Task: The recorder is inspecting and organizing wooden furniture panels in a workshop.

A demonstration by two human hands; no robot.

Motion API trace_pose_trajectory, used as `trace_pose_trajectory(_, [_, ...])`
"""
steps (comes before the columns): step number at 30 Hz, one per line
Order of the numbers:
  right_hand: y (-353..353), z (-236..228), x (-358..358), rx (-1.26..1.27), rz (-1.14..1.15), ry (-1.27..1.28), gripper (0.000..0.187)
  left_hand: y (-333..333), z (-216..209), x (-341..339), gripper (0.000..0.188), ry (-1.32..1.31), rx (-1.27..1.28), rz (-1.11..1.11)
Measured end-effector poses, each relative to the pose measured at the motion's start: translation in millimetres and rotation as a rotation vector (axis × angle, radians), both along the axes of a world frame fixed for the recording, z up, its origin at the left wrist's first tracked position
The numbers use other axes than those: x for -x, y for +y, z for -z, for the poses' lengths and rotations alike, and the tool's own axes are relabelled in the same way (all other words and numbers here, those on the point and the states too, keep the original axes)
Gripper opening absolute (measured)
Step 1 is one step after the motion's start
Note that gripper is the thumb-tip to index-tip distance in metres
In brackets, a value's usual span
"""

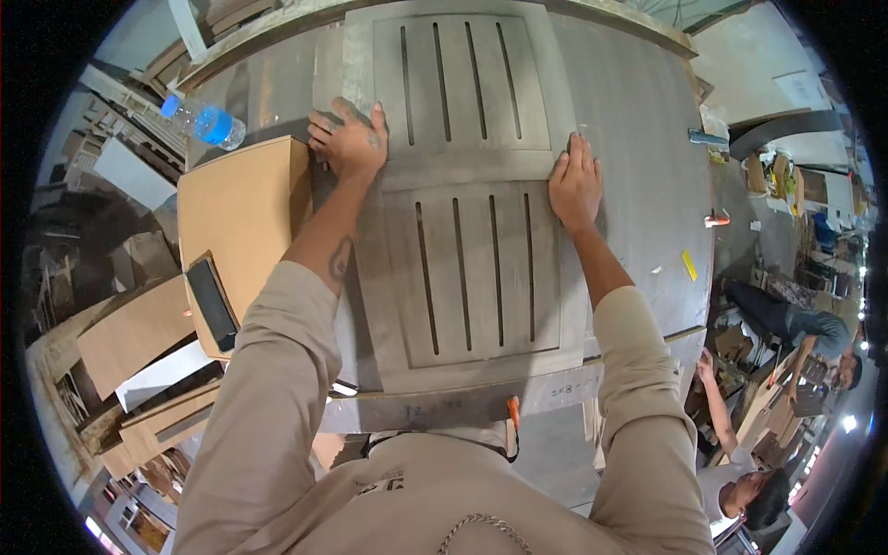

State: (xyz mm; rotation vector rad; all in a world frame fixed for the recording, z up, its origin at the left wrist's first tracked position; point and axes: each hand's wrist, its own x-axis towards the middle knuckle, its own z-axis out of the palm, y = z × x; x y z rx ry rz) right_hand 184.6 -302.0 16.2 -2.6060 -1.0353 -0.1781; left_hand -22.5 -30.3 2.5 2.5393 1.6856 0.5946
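Note:
A grey-brown wooden door panel (479, 171) lies flat on the workbench before me, with two recessed fields that each have several long narrow slots. My left hand (350, 143) rests at the panel's left edge, fingers spread and partly bent. On the opposite edge lies my right hand (577, 180), its fingers stretched out along the rim. Neither hand shows anything held in it. The undersides of both palms are hidden.
A brown cardboard box (236, 208) stands left of the panel, bearing a dark flat block (213, 301). Behind it is a plastic bottle (208, 122). A yellow strip (689, 265) lies on the workbench (638, 111) at right. Two people (814, 333) (740, 490) are beyond.

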Motion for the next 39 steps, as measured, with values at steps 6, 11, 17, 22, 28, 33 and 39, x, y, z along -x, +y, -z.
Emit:
trace_pose_trajectory(6, [-2,1,-1,-0.006,-0.01,-0.023,0.046,0,-3,2,0.075,0.004,0.024,0.02])
trace_pose_trajectory(11, [-2,-3,-1,-0.02,-0.012,-0.012,0.045,0,-2,3,0.073,0.0,0.013,0.042])
trace_pose_trajectory(17, [-4,-5,-4,-0.024,-0.038,-0.026,0.044,-1,-3,1,0.072,0.026,-0.036,0.059])
trace_pose_trajectory(22, [-1,2,0,-0.032,-0.028,0.041,0.044,0,-9,7,0.07,0.085,-0.044,0.058])
trace_pose_trajectory(28, [26,-15,-31,-0.018,-0.017,0.135,0.051,-3,-12,-5,0.068,0.034,-0.022,0.049])
trace_pose_trajectory(33, [48,-12,-31,0.096,-0.085,0.013,0.054,1,-5,4,0.07,0.035,-0.01,0.019])
trace_pose_trajectory(39, [45,-7,-35,0.152,-0.106,-0.018,0.054,-2,-8,0,0.071,0.001,-0.004,0.016])
